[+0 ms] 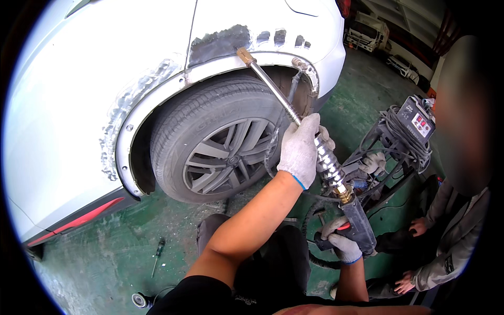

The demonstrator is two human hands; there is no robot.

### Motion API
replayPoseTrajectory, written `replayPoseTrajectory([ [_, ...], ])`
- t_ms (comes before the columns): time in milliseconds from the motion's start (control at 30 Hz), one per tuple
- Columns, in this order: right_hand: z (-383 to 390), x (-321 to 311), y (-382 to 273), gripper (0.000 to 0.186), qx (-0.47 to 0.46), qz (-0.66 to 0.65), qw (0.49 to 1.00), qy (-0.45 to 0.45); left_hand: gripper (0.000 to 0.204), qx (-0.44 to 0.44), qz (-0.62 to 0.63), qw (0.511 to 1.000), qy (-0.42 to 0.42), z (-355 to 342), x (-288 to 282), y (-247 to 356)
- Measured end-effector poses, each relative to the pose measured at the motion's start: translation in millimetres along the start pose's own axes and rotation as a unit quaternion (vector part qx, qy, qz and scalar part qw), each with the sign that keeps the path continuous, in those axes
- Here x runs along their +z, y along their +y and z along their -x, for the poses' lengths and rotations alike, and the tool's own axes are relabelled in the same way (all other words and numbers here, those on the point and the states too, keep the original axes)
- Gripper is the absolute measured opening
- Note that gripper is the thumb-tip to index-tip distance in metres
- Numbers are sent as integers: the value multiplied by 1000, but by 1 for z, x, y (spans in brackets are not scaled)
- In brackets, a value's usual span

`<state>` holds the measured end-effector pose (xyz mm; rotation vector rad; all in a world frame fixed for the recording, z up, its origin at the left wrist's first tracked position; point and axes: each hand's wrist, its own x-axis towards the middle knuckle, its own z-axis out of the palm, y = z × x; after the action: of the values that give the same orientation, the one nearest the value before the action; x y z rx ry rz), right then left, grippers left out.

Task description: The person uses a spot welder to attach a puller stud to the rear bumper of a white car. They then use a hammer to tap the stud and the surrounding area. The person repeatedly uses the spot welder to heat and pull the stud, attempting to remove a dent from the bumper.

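Both my hands wear pale knit work gloves and hold a dent puller gun [329, 167] with a long metal slide-hammer shaft. My left hand [300, 147] is wrapped round the shaft just above the ribbed chrome weight. My right hand [342, 242] grips the black handle, beside a red trigger. The copper-coloured tip [245, 56] meets the lower edge of a dark, ground patch [218, 44] on the white car's panel [152, 37]; firm contact is hard to tell. Below it, the wheel arch flange [197, 75] is exposed. A clamp [298, 64] with a cable sits at the flange's right end.
The car's tyre [176, 136] stands under the arch. A welding machine [415, 119] with coiled cables is on a cart at right. A person's sleeve [459, 239] and hands are close at lower right. A screwdriver [158, 251] and a round tool [139, 300] lie on the green floor.
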<state>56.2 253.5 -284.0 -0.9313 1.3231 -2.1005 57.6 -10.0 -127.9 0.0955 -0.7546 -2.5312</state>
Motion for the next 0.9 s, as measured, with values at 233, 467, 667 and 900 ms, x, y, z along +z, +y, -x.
replayPoseTrajectory([
  [233,6,-1,-2,38,-3,28,999,18,28,5,3,999,-32,-9,0,11],
  [467,-1,23,-50,36,13,304,949,79,31,-24,60,998,-8,10,10,1],
  [667,-19,20,-66,32,-239,521,818,46,33,-23,181,927,-327,-10,-20,-1],
  [900,-6,13,-1,33,24,-79,996,15,24,36,-137,990,-24,3,-5,-3],
])
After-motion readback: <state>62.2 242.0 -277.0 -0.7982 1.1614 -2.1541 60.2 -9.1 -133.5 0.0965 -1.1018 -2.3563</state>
